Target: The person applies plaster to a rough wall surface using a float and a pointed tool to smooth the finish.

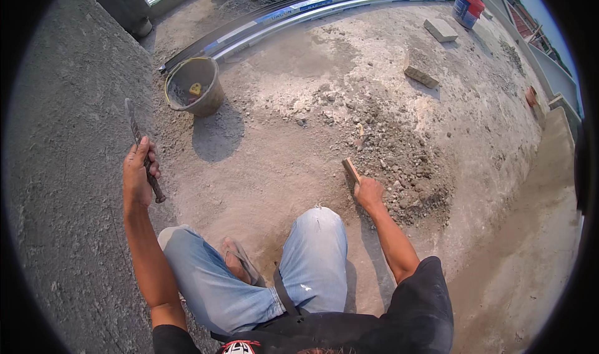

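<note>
Rusty and dark, the long trowel [142, 149] stands nearly upright against the grey wall [68, 167], fingers of the left hand [137, 176] clamped round it, while the right hand [369, 193] grips a wooden float [350, 170] on the floor [281, 167].

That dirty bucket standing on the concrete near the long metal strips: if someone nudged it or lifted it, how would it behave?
The bucket stands upright on rough, gritty ground, so a nudge would probably drag it rather than slide it. It looks nearly empty, with only a small yellow object inside, so it is likely light to lift. Being tall, it might tip if pushed near the rim.
</note>
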A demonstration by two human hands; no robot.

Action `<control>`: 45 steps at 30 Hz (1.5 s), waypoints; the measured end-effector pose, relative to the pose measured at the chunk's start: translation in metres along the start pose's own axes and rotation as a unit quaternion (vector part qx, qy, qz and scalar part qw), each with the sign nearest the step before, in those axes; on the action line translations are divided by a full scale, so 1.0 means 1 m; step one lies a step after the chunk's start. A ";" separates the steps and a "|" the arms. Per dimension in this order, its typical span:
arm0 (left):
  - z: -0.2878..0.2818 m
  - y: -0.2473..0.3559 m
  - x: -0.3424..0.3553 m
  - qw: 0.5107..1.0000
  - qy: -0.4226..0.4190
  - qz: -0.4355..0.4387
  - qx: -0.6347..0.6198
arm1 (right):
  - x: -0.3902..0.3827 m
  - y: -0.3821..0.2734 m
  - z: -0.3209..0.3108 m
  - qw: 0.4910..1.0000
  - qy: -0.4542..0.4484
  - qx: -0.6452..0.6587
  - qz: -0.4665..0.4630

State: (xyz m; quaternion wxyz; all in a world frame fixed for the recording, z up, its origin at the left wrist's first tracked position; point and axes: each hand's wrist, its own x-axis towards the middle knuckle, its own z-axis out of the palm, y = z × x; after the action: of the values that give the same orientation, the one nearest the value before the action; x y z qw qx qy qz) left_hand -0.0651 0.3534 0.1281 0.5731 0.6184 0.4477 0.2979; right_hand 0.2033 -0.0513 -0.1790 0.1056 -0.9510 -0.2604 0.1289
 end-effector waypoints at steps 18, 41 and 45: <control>-0.030 -0.236 0.247 0.957 0.166 -0.207 -0.120 | 0.061 -0.022 -0.004 0.996 0.021 0.005 0.083; 0.044 -0.276 0.415 0.944 0.024 -0.240 -0.225 | 0.063 -0.053 0.019 0.995 0.055 -0.050 0.059; 0.126 -0.240 0.413 0.920 -0.063 -0.265 -0.282 | 0.064 -0.066 0.014 0.996 0.024 -0.031 0.084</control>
State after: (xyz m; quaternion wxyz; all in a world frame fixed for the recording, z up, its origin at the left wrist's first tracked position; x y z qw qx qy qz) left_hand 0.1691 0.6531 -0.1869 0.8089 0.3073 0.4552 0.2099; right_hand 0.2214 0.0399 -0.1866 0.0708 -0.9751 -0.1812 0.1067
